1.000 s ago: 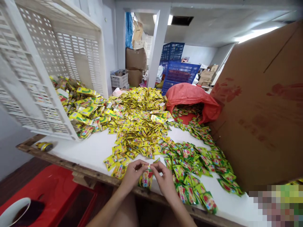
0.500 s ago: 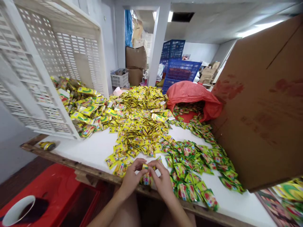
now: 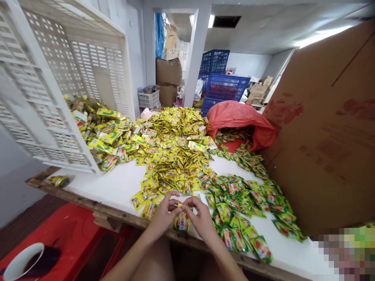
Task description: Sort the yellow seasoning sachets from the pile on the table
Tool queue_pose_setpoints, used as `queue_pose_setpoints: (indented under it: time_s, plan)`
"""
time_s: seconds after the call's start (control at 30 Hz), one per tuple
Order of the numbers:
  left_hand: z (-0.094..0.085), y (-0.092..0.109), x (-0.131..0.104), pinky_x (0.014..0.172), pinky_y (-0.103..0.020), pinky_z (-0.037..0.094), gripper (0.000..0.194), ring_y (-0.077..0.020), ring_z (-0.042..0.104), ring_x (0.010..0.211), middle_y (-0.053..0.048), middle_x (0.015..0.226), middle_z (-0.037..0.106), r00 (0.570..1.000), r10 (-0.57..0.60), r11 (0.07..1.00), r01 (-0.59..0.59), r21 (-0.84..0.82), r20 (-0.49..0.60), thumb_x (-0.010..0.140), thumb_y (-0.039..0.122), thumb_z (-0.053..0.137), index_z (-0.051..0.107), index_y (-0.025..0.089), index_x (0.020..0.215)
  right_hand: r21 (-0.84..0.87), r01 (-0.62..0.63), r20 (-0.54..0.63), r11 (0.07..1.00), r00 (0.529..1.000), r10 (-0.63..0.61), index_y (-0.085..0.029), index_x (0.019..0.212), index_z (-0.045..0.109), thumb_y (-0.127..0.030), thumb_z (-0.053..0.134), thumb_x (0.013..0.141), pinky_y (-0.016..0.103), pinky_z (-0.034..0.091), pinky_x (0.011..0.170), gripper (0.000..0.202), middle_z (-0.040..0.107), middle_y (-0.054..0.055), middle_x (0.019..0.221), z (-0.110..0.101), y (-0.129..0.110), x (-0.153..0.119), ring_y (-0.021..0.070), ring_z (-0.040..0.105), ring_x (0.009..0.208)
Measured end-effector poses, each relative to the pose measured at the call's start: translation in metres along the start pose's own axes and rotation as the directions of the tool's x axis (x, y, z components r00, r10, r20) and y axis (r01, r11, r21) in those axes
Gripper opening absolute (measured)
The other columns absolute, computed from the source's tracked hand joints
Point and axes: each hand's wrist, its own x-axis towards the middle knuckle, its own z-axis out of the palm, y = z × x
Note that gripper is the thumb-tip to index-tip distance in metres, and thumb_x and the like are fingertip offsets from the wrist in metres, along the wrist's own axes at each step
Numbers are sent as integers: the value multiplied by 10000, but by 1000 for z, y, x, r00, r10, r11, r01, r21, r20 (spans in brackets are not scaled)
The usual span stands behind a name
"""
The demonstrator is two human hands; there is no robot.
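Both my hands meet at the table's front edge around a small printed box [image 3: 182, 222], yellow and green with coloured lettering. My left hand [image 3: 165, 212] pinches its upper end from the left, thumb against the top. Opposite it, my right hand [image 3: 200, 214] has thumb and fingertips closed on the same end. The fingers hide much of the box's top. Loose yellow sachets [image 3: 172, 156] lie in a heap just beyond my hands. Green sachets with red fruit pictures [image 3: 234, 195] spread out to the right, close to my right hand.
A tipped white crate [image 3: 96, 164] at left spills small yellow boxes [image 3: 109, 136]. At the back right, a red sack [image 3: 234, 113] opens towards me with green sachets inside. A large cardboard box [image 3: 328, 136] stands at right. Below left, a red stool [image 3: 73, 230] holds a cup [image 3: 25, 261].
My fingertips have shifted slightly at the top of the box, and more of its printed front shows. Both hands remain in nearly the same place.
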Motion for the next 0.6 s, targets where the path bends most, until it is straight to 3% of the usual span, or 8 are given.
queue_pose_setpoints:
  time_s: [0.23, 0.37, 0.47, 0.6]
  plan:
    - [3, 0, -4, 670, -242, 442, 264, -153, 628, 737, 11, 788, 650, 1000, 12, 1000, -12, 5, -16, 759, 236, 581, 412, 230, 960, -322, 152, 259, 934, 963, -67, -199, 731, 583, -117, 538, 751, 222, 381, 648, 96, 601, -12, 723, -18, -22, 22, 129, 551, 660]
    - [2, -3, -3, 697, -249, 444, 148, -154, 610, 769, -12, 830, 641, 996, 55, 997, -52, 52, -65, 784, 253, 543, 498, 206, 917, -347, 232, 333, 909, 936, -112, -206, 745, 596, -113, 519, 781, 245, 384, 701, 126, 598, 1, 751, -25, -27, 23, 147, 555, 735]
    - [0, -8, -3, 746, -263, 444, 99, -164, 599, 810, -24, 834, 638, 992, 91, 990, -81, 112, -82, 795, 262, 527, 574, 186, 837, -196, 177, 290, 965, 950, -115, -210, 797, 627, -156, 526, 796, 265, 422, 744, 115, 617, 24, 845, -23, -14, 12, 167, 567, 825]
    - [1, -12, -8, 732, -272, 459, 122, -169, 609, 784, -25, 828, 647, 996, 49, 990, -38, 137, -79, 783, 261, 544, 595, 187, 866, 46, -10, 78, 999, 997, 6, -214, 1035, 609, -284, 514, 825, 295, 481, 771, 241, 635, 64, 1005, -2, 13, -15, 191, 596, 876]
